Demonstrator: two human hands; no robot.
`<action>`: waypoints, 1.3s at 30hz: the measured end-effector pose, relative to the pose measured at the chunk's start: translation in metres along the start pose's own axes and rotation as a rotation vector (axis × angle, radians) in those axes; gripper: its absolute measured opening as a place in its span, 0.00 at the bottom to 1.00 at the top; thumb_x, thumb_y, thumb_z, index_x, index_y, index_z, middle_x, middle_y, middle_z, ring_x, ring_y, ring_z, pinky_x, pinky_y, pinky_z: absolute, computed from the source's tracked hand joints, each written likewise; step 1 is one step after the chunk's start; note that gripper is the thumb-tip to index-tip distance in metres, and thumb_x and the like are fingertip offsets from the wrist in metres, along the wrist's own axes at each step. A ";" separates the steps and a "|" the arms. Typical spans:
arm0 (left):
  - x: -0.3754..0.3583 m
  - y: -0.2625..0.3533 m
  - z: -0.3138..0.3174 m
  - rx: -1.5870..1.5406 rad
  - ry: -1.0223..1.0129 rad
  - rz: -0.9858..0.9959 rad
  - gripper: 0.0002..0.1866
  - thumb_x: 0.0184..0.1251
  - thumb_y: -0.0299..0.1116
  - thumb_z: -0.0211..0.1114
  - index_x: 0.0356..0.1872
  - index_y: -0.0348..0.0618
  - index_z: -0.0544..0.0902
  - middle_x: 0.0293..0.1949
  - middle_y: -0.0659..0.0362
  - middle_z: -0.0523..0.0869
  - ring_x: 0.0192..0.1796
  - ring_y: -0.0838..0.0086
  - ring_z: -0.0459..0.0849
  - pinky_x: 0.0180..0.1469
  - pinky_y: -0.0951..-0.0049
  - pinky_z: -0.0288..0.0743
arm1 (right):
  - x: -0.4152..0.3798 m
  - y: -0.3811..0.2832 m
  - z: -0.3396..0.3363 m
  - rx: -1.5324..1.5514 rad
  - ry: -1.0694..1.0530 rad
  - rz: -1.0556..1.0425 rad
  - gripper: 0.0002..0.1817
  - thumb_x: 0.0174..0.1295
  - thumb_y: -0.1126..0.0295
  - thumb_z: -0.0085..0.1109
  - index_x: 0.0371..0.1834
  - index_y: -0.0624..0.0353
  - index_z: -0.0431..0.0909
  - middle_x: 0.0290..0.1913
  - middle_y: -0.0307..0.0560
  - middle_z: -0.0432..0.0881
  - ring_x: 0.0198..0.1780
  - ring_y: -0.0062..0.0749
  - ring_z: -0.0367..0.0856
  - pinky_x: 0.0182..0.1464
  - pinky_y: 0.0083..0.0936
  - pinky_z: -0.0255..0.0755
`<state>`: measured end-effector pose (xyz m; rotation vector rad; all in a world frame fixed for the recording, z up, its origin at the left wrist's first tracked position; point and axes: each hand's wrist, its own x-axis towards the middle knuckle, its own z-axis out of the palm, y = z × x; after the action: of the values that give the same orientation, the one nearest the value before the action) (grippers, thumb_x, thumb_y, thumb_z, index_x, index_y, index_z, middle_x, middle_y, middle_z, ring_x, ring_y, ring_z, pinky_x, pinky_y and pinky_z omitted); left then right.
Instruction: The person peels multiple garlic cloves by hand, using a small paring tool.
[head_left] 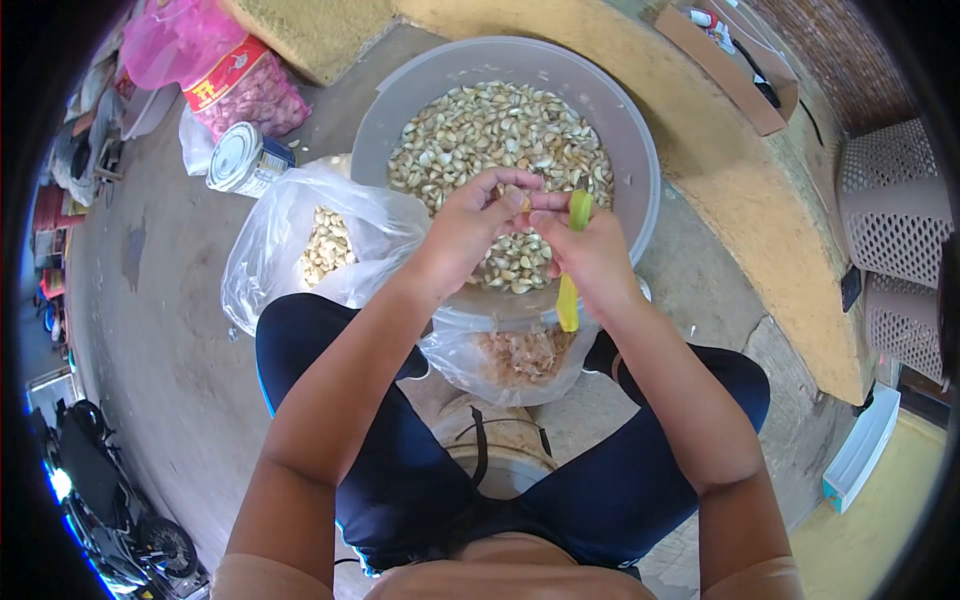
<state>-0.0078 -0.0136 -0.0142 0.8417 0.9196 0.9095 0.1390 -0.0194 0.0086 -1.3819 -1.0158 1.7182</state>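
A small garlic clove (524, 203) was held at the fingertips, between the left hand (478, 228) and the right hand (592, 255), above the tub (640, 150). A narrow yellow-green tool (568, 302) lay against the right hand, extending lengthwise above and below it; its type could not be determined. The round, grey tub stood upright and contained a broad layer of loose, off-white to tan garlic cloves (480, 130). Smooth, cream-white cloves (327, 245) lay heaped inside an open clear plastic bag (262, 245) beside the tub. Thin, brownish skins (525, 358) lay in a second clear bag (452, 358), at the tub's near side.
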 end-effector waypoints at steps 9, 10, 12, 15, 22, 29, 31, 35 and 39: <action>0.005 -0.009 0.000 0.132 0.025 -0.175 0.18 0.68 0.36 0.50 0.54 0.37 0.70 0.47 0.56 0.77 0.42 0.75 0.78 0.37 0.77 0.77 | 0.010 0.015 -0.006 -0.420 0.120 -0.214 0.12 0.54 0.66 0.58 0.33 0.67 0.76 0.24 0.49 0.80 0.25 0.30 0.80 0.29 0.24 0.71; 0.005 -0.010 0.000 0.136 0.028 -0.174 0.18 0.68 0.36 0.50 0.53 0.37 0.71 0.46 0.56 0.77 0.41 0.75 0.78 0.36 0.77 0.77 | 0.009 0.013 -0.005 -0.484 0.132 -0.255 0.12 0.53 0.66 0.58 0.32 0.67 0.76 0.23 0.50 0.80 0.24 0.30 0.80 0.28 0.24 0.71; 0.005 -0.008 0.000 0.184 0.044 -0.182 0.17 0.67 0.36 0.51 0.53 0.37 0.71 0.44 0.57 0.78 0.38 0.77 0.78 0.35 0.79 0.76 | 0.008 0.014 -0.004 -0.543 0.157 -0.310 0.12 0.53 0.66 0.58 0.30 0.67 0.76 0.21 0.51 0.79 0.23 0.31 0.79 0.27 0.25 0.71; 0.003 -0.004 0.000 0.248 0.076 -0.200 0.17 0.67 0.35 0.52 0.52 0.36 0.72 0.40 0.59 0.79 0.34 0.80 0.76 0.33 0.81 0.74 | 0.010 0.018 -0.004 -0.528 0.180 -0.349 0.12 0.53 0.66 0.58 0.29 0.67 0.76 0.20 0.52 0.78 0.22 0.31 0.78 0.26 0.24 0.70; 0.003 -0.002 -0.002 0.142 0.020 -0.192 0.17 0.67 0.34 0.53 0.53 0.36 0.72 0.37 0.61 0.78 0.29 0.83 0.73 0.33 0.83 0.71 | 0.005 0.009 -0.002 -0.358 0.160 -0.323 0.09 0.53 0.69 0.57 0.28 0.67 0.76 0.20 0.47 0.79 0.22 0.25 0.78 0.26 0.22 0.70; 0.005 0.000 -0.004 -0.136 -0.064 -0.194 0.18 0.67 0.34 0.52 0.54 0.35 0.70 0.43 0.60 0.77 0.37 0.80 0.75 0.39 0.81 0.73 | 0.008 0.004 -0.004 -0.329 0.125 -0.229 0.08 0.55 0.71 0.54 0.29 0.67 0.75 0.23 0.46 0.80 0.25 0.25 0.79 0.29 0.21 0.71; 0.007 0.000 -0.007 -0.261 -0.046 -0.248 0.18 0.67 0.33 0.51 0.54 0.34 0.70 0.45 0.59 0.77 0.40 0.79 0.76 0.41 0.80 0.74 | 0.008 0.005 -0.004 -0.402 0.137 -0.315 0.08 0.55 0.71 0.54 0.29 0.66 0.75 0.23 0.48 0.80 0.25 0.27 0.79 0.29 0.23 0.70; 0.007 0.000 -0.006 -0.259 -0.041 -0.240 0.17 0.65 0.31 0.53 0.52 0.35 0.70 0.45 0.57 0.78 0.42 0.76 0.77 0.45 0.79 0.75 | 0.018 0.022 -0.009 -0.566 0.178 -0.531 0.08 0.55 0.70 0.54 0.29 0.65 0.75 0.22 0.51 0.78 0.24 0.32 0.79 0.28 0.27 0.69; 0.008 -0.008 -0.009 -0.213 0.052 -0.207 0.16 0.62 0.28 0.56 0.51 0.35 0.71 0.44 0.57 0.78 0.43 0.75 0.78 0.46 0.78 0.74 | 0.016 0.018 -0.008 -0.535 0.175 -0.503 0.08 0.55 0.69 0.54 0.29 0.64 0.75 0.21 0.51 0.77 0.23 0.32 0.77 0.27 0.28 0.68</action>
<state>-0.0114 -0.0073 -0.0273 0.5325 0.9177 0.8343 0.1431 -0.0122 -0.0151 -1.3964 -1.6293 0.9758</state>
